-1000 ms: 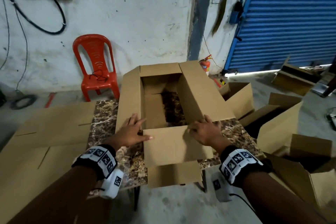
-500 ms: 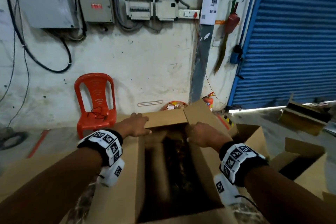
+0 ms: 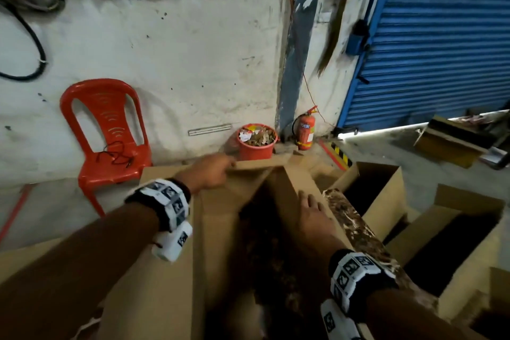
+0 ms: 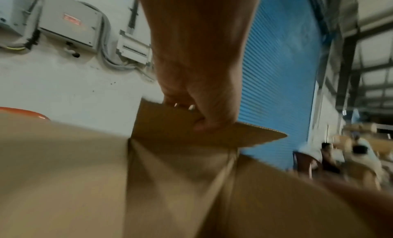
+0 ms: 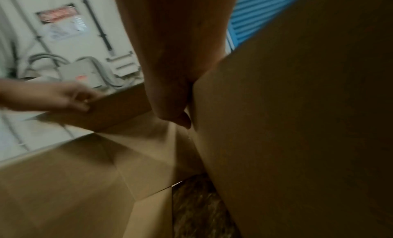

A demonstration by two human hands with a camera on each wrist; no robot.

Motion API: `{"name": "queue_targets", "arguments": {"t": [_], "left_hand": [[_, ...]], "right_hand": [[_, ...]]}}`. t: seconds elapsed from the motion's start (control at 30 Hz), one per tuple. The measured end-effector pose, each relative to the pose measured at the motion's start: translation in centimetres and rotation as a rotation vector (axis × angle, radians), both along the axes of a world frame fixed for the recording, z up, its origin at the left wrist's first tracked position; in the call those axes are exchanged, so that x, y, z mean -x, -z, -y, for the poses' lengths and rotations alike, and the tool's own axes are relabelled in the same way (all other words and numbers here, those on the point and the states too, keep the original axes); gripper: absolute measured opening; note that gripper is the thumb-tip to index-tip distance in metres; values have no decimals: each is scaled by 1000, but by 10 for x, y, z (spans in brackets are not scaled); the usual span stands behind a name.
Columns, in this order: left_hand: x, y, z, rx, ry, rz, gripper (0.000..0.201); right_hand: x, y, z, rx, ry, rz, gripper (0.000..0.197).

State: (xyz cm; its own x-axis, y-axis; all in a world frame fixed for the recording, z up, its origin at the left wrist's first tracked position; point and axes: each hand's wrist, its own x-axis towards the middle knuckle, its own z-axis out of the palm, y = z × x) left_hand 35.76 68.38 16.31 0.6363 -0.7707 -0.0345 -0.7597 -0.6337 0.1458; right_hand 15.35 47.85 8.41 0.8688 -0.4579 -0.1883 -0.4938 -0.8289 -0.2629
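While pinching the far flap (image 3: 259, 164) of the big brown corrugated cardboard box (image 3: 165, 284) at 12 o'clock, fold along the scored crease, never across the board. Note the left grip (image 3: 209, 174): clamped on that flap's edge, fingers over the top and thumb beneath, plainest from the left wrist. Note the right grip (image 3: 311, 215) at 3 o'clock: laid flat, fingers straight, against the tall side flap (image 3: 287, 182), clasping nothing, thumb close by the edge. Press that side flap outward to steady the wall and leave room for the far flap to swing inward. Bring the far flap down square, corners level, then probably follow with the side flap, going slowly to avoid buckling off-crease.

Find the box dead ahead on the dark marble-patterned surface (image 3: 356, 226), with mottled stone showing through its open bottom. Beyond, see a red plastic chair (image 3: 107, 132) at 10 o'clock against a scuffed white wall (image 3: 193, 63). At 12 o'clock see a red bucket of scraps (image 3: 256, 143) and a red fire extinguisher (image 3: 304, 130). Look to 2 o'clock for a blue roller shutter (image 3: 441, 36), and to 3 o'clock for more open cardboard cartons (image 3: 383, 201) on the concrete floor (image 3: 441, 182).
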Motion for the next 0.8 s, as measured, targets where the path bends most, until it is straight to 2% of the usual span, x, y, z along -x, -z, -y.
{"name": "queue_targets", "arguments": {"t": [0.07,0.17,0.23,0.27,0.3,0.4,0.5,0.57,0.63,0.73,0.8], "left_hand": [[-40,-26,0,143,-9,8,30],[-81,-34,7,72,-147,190,27],[-88,-16,17,-11,-271,305,51],[-90,-1,21,-37,-330,305,66],[-89,16,24,-62,-366,254,74],[-94,71,19,-144,-343,-46,79],[-95,78,14,-199,-338,-141,70],[-81,61,16,-220,-340,-159,68],[-49,36,19,-195,-331,-175,68],[19,7,23,-104,-275,-262,62],[71,-7,23,-70,-253,-328,56]], "right_hand": [[-2,3,2,-18,-8,2,79],[-3,4,3,-22,-5,0,84],[-1,7,4,-22,-7,19,82],[-1,7,5,-23,-5,29,80],[1,7,6,-25,-1,34,79],[4,6,6,-38,-3,72,78],[5,8,8,-94,9,177,70],[7,8,10,-167,34,270,63],[18,4,14,-253,21,279,54],[43,-7,22,-239,14,148,52],[69,-22,26,-187,7,89,59]]}}
